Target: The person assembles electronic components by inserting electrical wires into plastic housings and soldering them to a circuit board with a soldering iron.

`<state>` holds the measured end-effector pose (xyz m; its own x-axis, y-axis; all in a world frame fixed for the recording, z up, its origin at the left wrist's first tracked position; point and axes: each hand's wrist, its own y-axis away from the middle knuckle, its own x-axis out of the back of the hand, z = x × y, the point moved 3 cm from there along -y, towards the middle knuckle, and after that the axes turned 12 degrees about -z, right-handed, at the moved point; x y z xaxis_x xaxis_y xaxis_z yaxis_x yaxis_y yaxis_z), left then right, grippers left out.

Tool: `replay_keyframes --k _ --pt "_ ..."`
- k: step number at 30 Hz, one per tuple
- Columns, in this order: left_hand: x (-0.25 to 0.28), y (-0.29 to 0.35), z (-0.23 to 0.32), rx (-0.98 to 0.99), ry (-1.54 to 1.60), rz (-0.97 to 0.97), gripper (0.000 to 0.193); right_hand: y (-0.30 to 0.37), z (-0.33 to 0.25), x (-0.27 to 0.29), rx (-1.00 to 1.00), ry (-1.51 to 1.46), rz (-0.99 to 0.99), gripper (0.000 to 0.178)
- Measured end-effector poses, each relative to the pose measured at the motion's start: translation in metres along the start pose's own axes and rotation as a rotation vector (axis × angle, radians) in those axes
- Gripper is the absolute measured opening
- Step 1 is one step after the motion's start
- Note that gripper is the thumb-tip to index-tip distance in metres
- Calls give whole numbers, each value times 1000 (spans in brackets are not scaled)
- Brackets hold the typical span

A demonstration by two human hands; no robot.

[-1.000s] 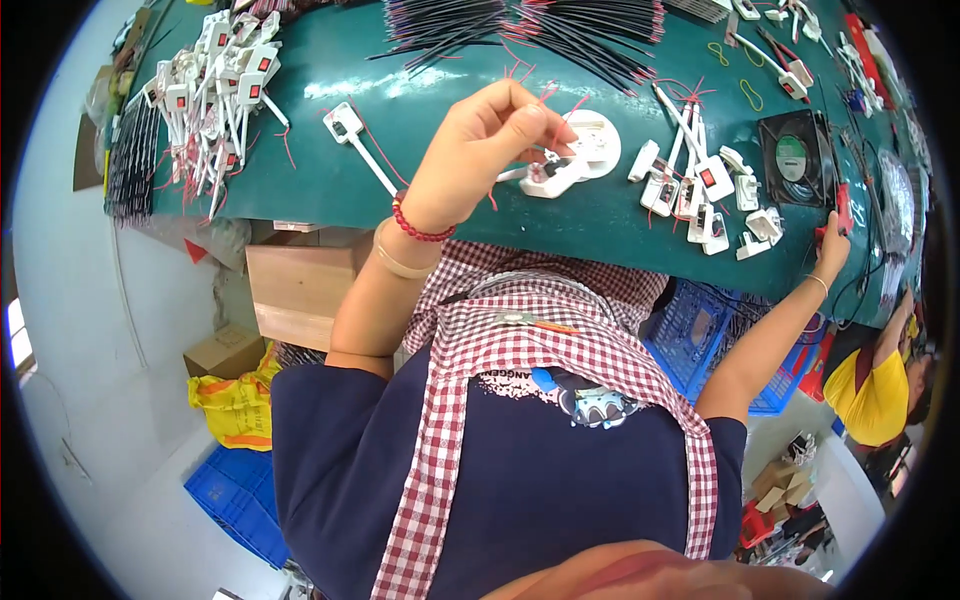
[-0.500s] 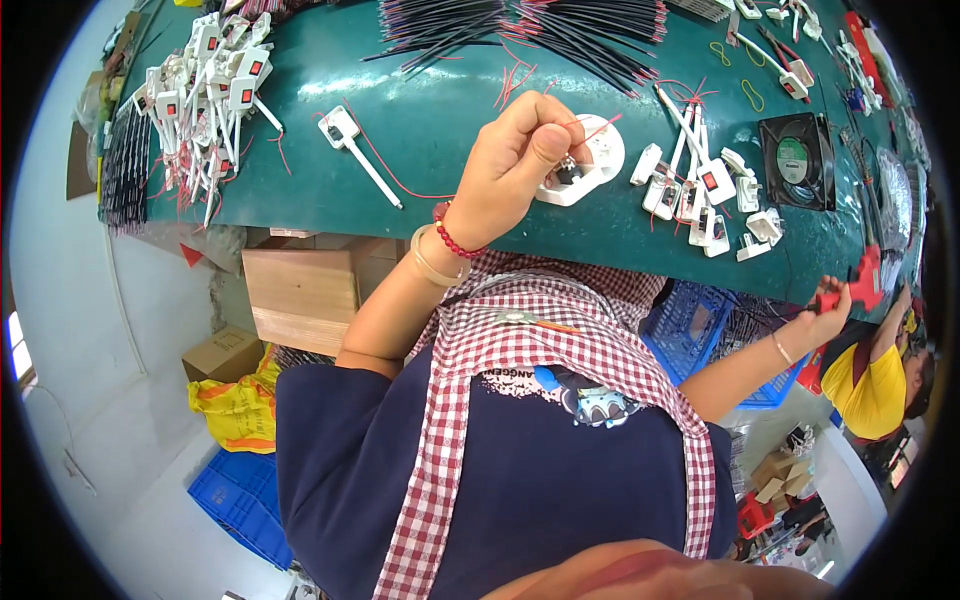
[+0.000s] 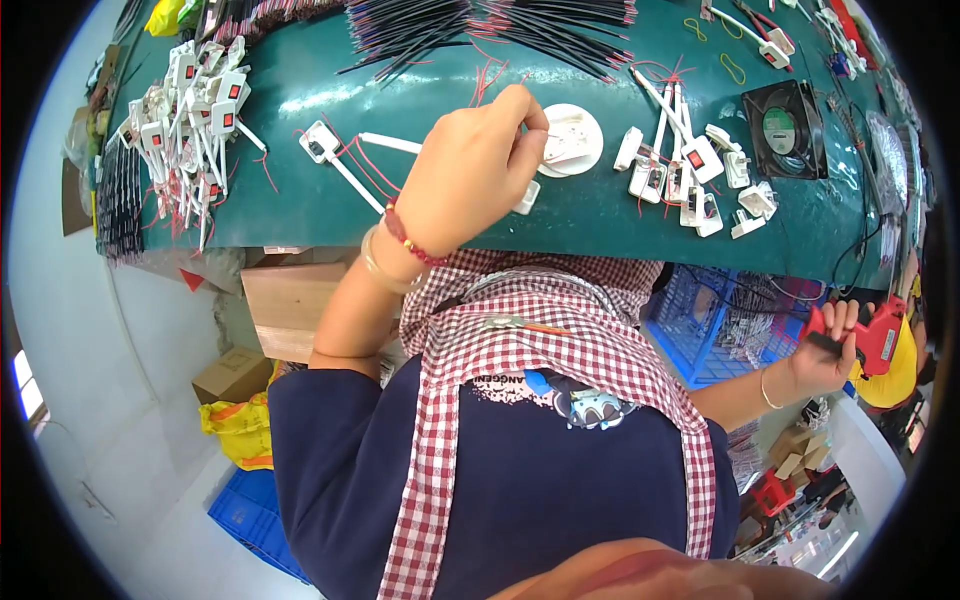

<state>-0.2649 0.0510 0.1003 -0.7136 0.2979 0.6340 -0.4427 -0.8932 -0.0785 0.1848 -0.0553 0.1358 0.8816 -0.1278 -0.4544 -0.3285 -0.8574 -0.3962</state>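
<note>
1. Green counter, across the upper part of the view.
2. Black wires, spread along its far side.
3. White switch pieces, heaped at left.
4. Left hand, above the counter, fingers curled narrow; I cannot tell whether they pinch anything.
5. Square black fan, right.
6. Red tool, beyond the counter's near edge, gripped by the right hand.
7. Round white disc, on the counter, beside the left fingertips.
</note>
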Motion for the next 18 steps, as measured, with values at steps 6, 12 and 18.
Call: replay_keyframes --k 6,12,18 --pt "-11 -8 -10 77 -14 -100 11 33 27 -58 -393 -57 -170 47" --pt "-2 -7 -13 124 -105 -133 14 56 75 -108 -540 -116 -238 49" --pt "-14 -23 -21 70 -58 -165 18 61 127 -171 -525 -212 -220 44"
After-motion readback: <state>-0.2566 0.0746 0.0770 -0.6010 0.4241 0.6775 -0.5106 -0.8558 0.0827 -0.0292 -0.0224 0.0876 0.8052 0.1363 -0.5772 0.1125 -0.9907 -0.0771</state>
